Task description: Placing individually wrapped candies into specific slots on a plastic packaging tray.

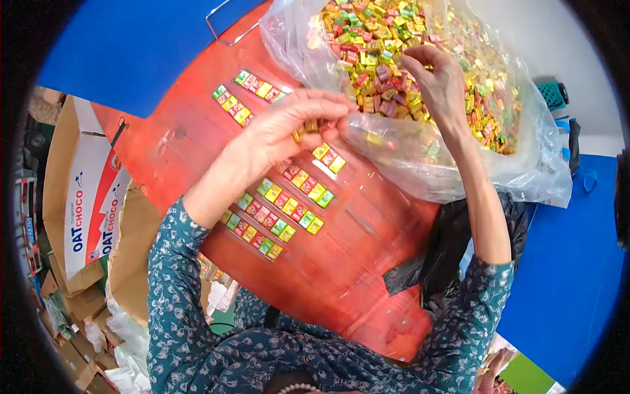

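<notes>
My left hand (289, 128) is curled above the red tabletop (357, 240), with a few small wrapped candies (307, 130) partly showing among its fingers. My right hand (436, 75) reaches over a large clear plastic bag (420, 154) heaped with loose candies (377, 72) in yellow, red, pink and green wrappers. Its thumb and fingers are drawn together, and whatever is between them is too small to make out. Beneath and beside my left hand, several slanting rows of candies (289, 205) lie side by side on the tabletop. The left hand and forearm hide part of these rows.
A black plastic bag (446, 253) lies at the table's right edge. Blue surfaces (564, 262) flank the table, and a metal wire handle (230, 33) stands at the far edge. Open cardboard boxes (85, 197) crowd the left. A teal perforated object (553, 95) sits beyond the bag.
</notes>
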Available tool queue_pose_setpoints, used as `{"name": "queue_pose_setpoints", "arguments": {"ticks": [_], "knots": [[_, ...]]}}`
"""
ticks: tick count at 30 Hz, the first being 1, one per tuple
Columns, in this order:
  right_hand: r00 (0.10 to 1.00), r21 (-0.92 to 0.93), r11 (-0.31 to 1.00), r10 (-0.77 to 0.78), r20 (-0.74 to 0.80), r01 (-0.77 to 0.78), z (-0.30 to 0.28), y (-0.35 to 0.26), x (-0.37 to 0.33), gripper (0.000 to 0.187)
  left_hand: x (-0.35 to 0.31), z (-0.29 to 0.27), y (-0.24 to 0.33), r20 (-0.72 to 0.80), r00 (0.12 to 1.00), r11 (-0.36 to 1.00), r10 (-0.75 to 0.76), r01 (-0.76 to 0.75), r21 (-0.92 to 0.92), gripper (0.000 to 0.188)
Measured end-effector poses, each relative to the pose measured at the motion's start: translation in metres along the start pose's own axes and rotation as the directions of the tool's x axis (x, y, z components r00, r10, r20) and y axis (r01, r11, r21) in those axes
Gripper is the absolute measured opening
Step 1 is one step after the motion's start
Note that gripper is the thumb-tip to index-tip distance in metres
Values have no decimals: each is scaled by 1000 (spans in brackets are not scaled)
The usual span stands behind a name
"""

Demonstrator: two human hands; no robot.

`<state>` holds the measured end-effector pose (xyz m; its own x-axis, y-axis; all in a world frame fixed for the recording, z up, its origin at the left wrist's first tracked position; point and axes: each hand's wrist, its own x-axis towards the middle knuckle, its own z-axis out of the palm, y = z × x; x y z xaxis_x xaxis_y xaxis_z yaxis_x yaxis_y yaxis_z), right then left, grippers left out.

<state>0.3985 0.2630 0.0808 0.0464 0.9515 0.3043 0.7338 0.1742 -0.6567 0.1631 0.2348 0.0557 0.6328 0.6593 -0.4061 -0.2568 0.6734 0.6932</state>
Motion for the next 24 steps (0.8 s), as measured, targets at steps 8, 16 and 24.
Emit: {"name": "queue_pose_setpoints", "arguments": {"ticks": [8,16,24], "knots": [[979,-377,905,-167,116,199,39,47,31,18,144,-19,91,125,654,254,746,-453,855,21],[977,-439,877,-133,167,194,47,44,18,13,226,-30,100,312,790,-454,529,-47,890,22],[999,295,955,31,16,-34,17,62,-3,20,244,-15,72,681,406,-474,609,-502,723,37]]}}
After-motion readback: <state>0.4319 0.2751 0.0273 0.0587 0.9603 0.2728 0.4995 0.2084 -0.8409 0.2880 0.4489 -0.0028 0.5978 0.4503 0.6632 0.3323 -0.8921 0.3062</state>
